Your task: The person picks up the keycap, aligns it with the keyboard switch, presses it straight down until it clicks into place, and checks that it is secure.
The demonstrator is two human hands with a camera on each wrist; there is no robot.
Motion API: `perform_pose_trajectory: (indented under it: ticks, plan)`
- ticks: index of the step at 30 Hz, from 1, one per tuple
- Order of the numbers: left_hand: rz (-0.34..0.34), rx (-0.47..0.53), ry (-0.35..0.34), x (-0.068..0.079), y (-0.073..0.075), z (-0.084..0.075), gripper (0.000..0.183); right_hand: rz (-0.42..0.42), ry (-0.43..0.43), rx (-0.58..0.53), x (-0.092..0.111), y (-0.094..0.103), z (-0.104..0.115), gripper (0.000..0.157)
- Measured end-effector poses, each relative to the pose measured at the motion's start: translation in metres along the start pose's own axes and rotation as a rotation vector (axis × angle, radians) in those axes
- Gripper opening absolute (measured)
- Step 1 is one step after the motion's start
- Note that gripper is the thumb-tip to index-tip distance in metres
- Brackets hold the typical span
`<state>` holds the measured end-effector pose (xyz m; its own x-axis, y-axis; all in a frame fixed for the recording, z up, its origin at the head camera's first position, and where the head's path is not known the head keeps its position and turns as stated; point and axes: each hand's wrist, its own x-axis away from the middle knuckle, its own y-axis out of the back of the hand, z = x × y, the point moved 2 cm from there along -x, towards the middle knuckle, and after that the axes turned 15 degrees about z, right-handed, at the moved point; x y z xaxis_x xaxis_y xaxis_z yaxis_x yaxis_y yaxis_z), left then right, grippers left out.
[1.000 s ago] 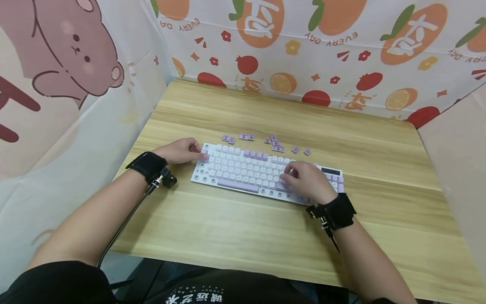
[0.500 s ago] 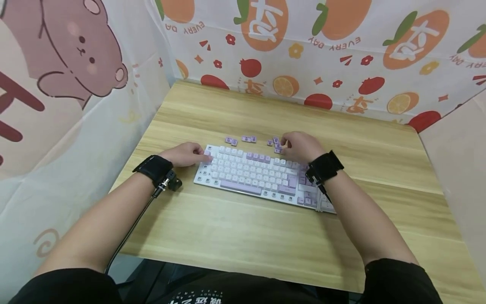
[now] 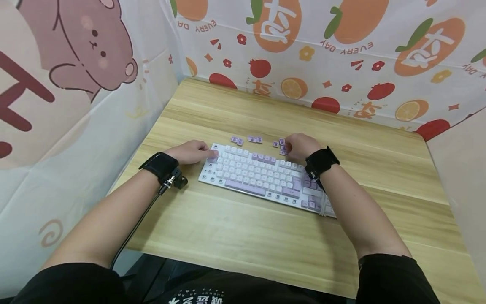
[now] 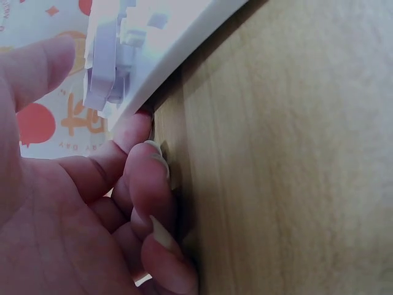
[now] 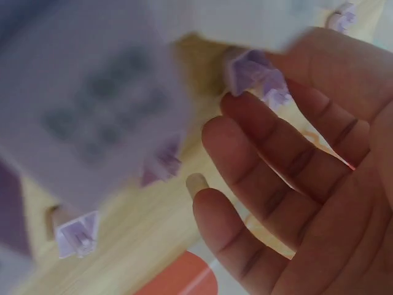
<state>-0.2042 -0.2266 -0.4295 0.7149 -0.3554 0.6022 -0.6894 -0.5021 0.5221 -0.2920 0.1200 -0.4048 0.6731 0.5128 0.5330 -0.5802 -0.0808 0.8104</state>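
A white and purple keyboard [image 3: 258, 175] lies on the table, with bare switches along its left end and bottom row. My left hand [image 3: 191, 152] holds its left end, thumb over a purple key and fingers curled at the edge; in the left wrist view, the index fingertip [image 4: 134, 129] meets the underside. Behind the keyboard, my right hand [image 3: 301, 146] is at a cluster of loose purple keycaps [image 3: 282, 142]. Its fingers are slightly bent, one fingertip touching or almost touching an upturned keycap [image 5: 245, 70]; the thumb tip is hidden.
More loose purple keycaps [image 3: 252, 139] and another pair [image 3: 237, 140] lie behind the keyboard. A tied white cable [image 3: 324, 205] rests over its right part. Printed cloth [image 3: 326, 50] stands along the table's [image 3: 243, 232] back edge, with another cloth at the left.
My right hand has moved from over the keyboard's right part to the loose keycaps behind it, then lowered slightly further left among them. My left hand stays at the keyboard's left end.
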Motion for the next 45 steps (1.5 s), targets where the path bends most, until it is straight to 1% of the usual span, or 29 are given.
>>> perform_pose_trajectory:
  ticks: [2,6,9,12,14,17,19,23,25,28,30,33,36,39,41,43,45]
  plan:
    - [-0.002,0.000,0.002,0.000,0.000,-0.001,0.057,0.004,0.003,-0.011,-0.001,-0.001,-0.002,0.015]
    - [-0.009,-0.006,0.001,-0.001,-0.001,0.000,0.057,0.014,0.029,-0.030,-0.004,-0.002,-0.006,0.019]
    - [-0.013,-0.010,-0.001,-0.002,-0.001,0.001,0.057,0.022,0.052,-0.072,-0.003,-0.002,-0.009,0.021]
    - [-0.020,-0.012,-0.007,-0.002,-0.001,0.001,0.058,0.014,0.080,-0.133,0.000,-0.001,-0.012,0.028]
    - [-0.026,-0.011,-0.009,-0.002,-0.001,0.002,0.060,0.003,0.106,-0.176,0.004,-0.001,-0.014,0.038]
    - [-0.039,-0.001,-0.012,-0.001,-0.002,0.004,0.063,-0.021,0.157,-0.276,0.011,0.000,-0.017,0.051]
    - [-0.048,0.011,-0.013,-0.001,-0.004,0.006,0.065,-0.042,0.181,-0.357,0.017,0.001,-0.018,0.053]
    - [-0.063,0.049,-0.026,0.000,-0.004,0.008,0.067,-0.113,0.238,-0.534,0.031,0.003,-0.019,0.045]
    - [-0.068,0.077,-0.036,0.001,-0.004,0.009,0.068,-0.155,0.288,-0.625,0.039,0.005,-0.017,0.040]
    - [-0.072,0.118,-0.051,0.002,-0.003,0.009,0.068,-0.203,0.423,-0.818,0.053,0.004,-0.011,0.033]
    - [-0.069,0.136,-0.059,0.003,-0.002,0.008,0.068,-0.226,0.551,-0.960,0.063,0.003,-0.005,0.031]
    - [-0.067,0.154,-0.055,0.005,-0.003,0.010,0.069,-0.234,0.804,-1.162,0.074,0.001,0.008,0.031]
    - [-0.069,0.159,-0.047,0.005,-0.005,0.009,0.071,-0.215,1.076,-1.298,0.083,0.001,0.021,0.031]
    - [-0.078,0.167,-0.042,0.005,-0.006,0.008,0.072,-0.174,1.313,-1.376,0.087,0.004,0.033,0.027]
    - [-0.087,0.171,-0.040,0.005,-0.006,0.008,0.071,-0.142,1.438,-1.408,0.088,0.005,0.040,0.026]
    - [-0.098,0.181,-0.042,0.006,-0.006,0.008,0.069,-0.111,1.530,-1.430,0.086,0.007,0.046,0.027]
    - [-0.110,0.195,-0.045,0.007,-0.006,0.009,0.067,-0.087,1.597,-1.437,0.084,0.008,0.050,0.029]
